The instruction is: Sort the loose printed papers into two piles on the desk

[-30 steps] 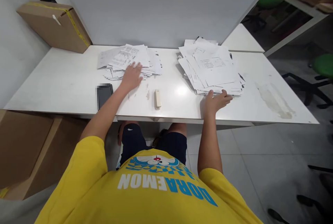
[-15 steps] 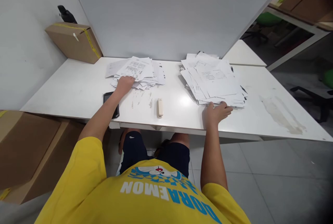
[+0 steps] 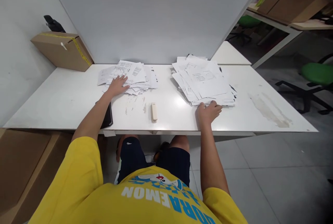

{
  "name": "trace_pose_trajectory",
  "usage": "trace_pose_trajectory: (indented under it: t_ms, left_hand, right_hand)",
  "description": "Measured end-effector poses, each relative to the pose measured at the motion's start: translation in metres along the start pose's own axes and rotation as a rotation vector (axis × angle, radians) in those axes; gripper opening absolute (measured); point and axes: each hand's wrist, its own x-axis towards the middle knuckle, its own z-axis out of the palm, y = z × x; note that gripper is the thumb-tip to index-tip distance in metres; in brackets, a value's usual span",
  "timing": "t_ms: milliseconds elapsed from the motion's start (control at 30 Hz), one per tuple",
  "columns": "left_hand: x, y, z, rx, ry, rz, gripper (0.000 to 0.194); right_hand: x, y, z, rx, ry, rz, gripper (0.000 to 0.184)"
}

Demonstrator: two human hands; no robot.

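Note:
On the left part of the white table (image 3: 174, 121) lies a loose pile of printed papers (image 3: 137, 73). My left hand (image 3: 117, 86) rests on the near left side of this pile, its fingers spread over the sheets. A larger, uneven stack of papers (image 3: 200, 78) lies to the right. At its front edge is my right hand (image 3: 208, 113), fingers apart and fingertips by the lowest sheets, grasping nothing. Between the two piles, closer to me, sits a small cream-coloured stapler (image 3: 154, 112). A dark phone or tablet (image 3: 108, 117) is partly hidden under my left forearm.
A taped cardboard box (image 3: 63, 50) stands at the table's back left corner, with a black object (image 3: 54, 23) behind it. A grey partition (image 3: 156, 15) borders the back. Cardboard (image 3: 23, 168) is at lower left. Beyond the right side are a green chair (image 3: 318, 73) and another desk with boxes (image 3: 293, 1).
My left hand has gone from curled fingers at a top sheet to spread fingers on the pile, whose top sheets have shifted. My right hand stays by its stack. The view has turned slightly.

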Motion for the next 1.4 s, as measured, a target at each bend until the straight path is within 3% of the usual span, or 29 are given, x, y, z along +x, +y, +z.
trace_pose_trajectory:
  t_ms: [100,267,600,767,867,967,1033,1133,1200,1267,1333,1400]
  left_hand:
    - [-0.009,-0.004,-0.007,0.090,-0.044,0.087,0.082]
    - [-0.012,-0.001,-0.015,0.085,0.024,0.164,0.060]
    - [-0.005,0.016,-0.019,0.006,0.087,0.036,0.052]
    - [0.001,0.021,-0.024,0.102,0.129,0.043,0.050]
    - [-0.017,0.046,-0.036,0.031,0.356,0.085,0.045]
    - [-0.070,0.090,-0.056,-0.164,0.674,0.139,0.046]
    - [-0.120,0.120,-0.065,-0.290,0.784,0.093,0.055]
    - [-0.190,0.148,-0.061,-0.606,0.802,-0.055,0.076]
    - [-0.222,0.156,-0.042,-0.890,0.716,-0.151,0.084]
    - [-0.241,0.157,-0.015,-1.124,0.650,-0.252,0.089]
    - [-0.253,0.154,0.012,-1.254,0.599,-0.349,0.091]
    - [-0.262,0.149,0.033,-1.287,0.558,-0.401,0.087]
  right_hand:
    - [0.001,0.003,0.002,-0.004,0.005,-0.004,0.053]
    - [0.002,0.004,0.003,-0.023,-0.002,-0.018,0.057]
    - [0.001,-0.002,0.003,-0.007,-0.016,-0.017,0.056]
    - [0.003,-0.008,-0.001,-0.009,-0.006,-0.029,0.056]
    - [0.003,-0.012,-0.006,0.031,0.035,-0.035,0.055]
    - [-0.012,-0.019,-0.013,0.189,0.039,-0.142,0.050]
    - [-0.036,-0.027,-0.019,0.408,-0.073,-0.252,0.047]
    - [-0.092,-0.037,-0.030,0.854,-0.436,-0.268,0.055]
    - [-0.130,-0.038,-0.039,1.131,-0.752,-0.179,0.062]
    - [-0.160,-0.036,-0.050,1.260,-1.001,-0.058,0.066]
    - [-0.177,-0.032,-0.060,1.246,-1.170,0.047,0.062]
    - [-0.186,-0.030,-0.064,1.172,-1.243,0.123,0.060]
